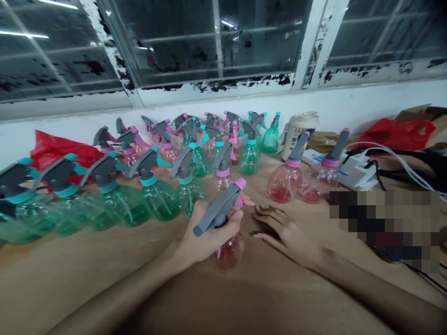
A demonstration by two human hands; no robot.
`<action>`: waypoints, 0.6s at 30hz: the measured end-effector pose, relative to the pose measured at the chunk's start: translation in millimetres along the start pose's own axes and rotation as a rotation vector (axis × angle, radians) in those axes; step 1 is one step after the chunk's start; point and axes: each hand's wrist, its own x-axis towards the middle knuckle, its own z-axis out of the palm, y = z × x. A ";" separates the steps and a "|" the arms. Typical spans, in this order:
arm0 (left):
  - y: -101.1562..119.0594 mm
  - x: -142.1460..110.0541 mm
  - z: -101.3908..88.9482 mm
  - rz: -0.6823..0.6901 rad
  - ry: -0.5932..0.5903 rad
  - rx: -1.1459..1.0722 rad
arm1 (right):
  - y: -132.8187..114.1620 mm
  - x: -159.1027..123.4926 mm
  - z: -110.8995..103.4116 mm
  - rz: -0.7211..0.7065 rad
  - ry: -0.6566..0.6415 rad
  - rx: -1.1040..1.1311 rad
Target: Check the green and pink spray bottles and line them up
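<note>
My left hand (pixel 206 232) is wrapped round the neck of a pink spray bottle (pixel 226 256), just under its grey and pink trigger head. The bottle stands on the brown table (pixel 167 293), with some reddish liquid showing low inside. Beside it, my right hand (pixel 282 230) lies palm down on the table, fingers stretched out and holding nothing. Right behind the held bottle stands another pink spray bottle (pixel 222 179). A green spray bottle (pixel 188 193) is close to my left hand. Two more pink bottles, one nearer (pixel 284 184), stand beyond my right hand.
Green spray bottles (pixel 159 200) line the left side, with several pink and green ones behind. A red plastic bag (pixel 66 149) lies back left. At the right are a paper cup (pixel 298 132), a power strip (pixel 359 172) with cables, another red bag (pixel 398 135) and a pixelated area.
</note>
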 end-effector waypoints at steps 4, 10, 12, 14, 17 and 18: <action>3.5 3.0 -2.1 0.058 -0.033 0.036 | -4.5 1.2 -2.2 -0.002 -0.002 -0.048; 3.2 5.4 -2.1 0.082 -0.077 0.035 | -1.7 -0.5 -2.5 -0.025 -0.018 -0.096; 1.8 5.3 -1.6 0.083 -0.082 0.044 | -0.9 -1.6 -1.6 -0.022 -0.025 -0.102; 1.2 5.2 -1.4 0.091 -0.090 0.053 | -0.9 -2.8 -0.8 -0.016 -0.023 -0.105; 2.7 5.8 -2.3 0.116 -0.092 0.059 | -1.7 -4.0 -0.3 -0.011 -0.010 -0.110; 3.5 6.2 -2.7 0.117 -0.084 0.061 | -2.0 -4.2 -0.3 -0.009 -0.009 -0.109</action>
